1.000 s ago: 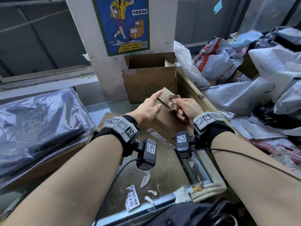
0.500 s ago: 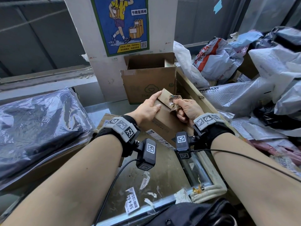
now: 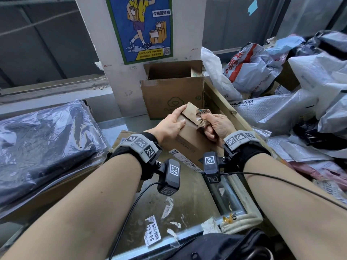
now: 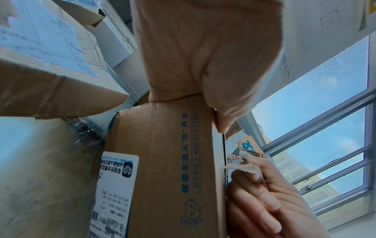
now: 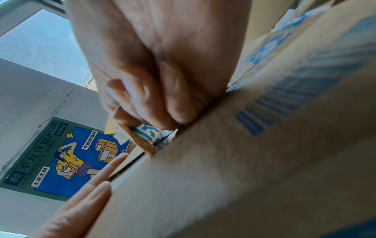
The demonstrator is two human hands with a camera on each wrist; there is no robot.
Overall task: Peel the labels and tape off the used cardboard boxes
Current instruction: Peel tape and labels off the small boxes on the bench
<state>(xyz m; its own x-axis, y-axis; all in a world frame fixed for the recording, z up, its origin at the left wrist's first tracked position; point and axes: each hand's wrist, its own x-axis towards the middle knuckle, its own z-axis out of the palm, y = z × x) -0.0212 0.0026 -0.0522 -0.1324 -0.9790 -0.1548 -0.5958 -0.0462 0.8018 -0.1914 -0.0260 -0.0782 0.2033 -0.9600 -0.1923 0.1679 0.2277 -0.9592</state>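
Note:
I hold a small brown cardboard box (image 3: 189, 145) above the metal table. My left hand (image 3: 173, 122) grips its top left edge, thumb on the top face and fingers (image 5: 101, 175) flat along the far side. My right hand (image 3: 213, 126) pinches a crumpled strip of printed tape (image 3: 201, 114) that is partly lifted off the raised top flap. The same tape (image 4: 249, 151) shows between my right thumb and fingers, and close up in the right wrist view (image 5: 146, 130). A white shipping label (image 3: 185, 160) is stuck on the near side of the box (image 4: 162, 169).
An open empty cardboard box (image 3: 172, 94) stands behind against a white pillar. A black plastic-wrapped bundle (image 3: 43, 139) lies left. Grey mail bags (image 3: 281, 87) are heaped right, past a wooden edge (image 3: 223, 98). Label scraps (image 3: 153, 231) litter the metal table (image 3: 193, 199).

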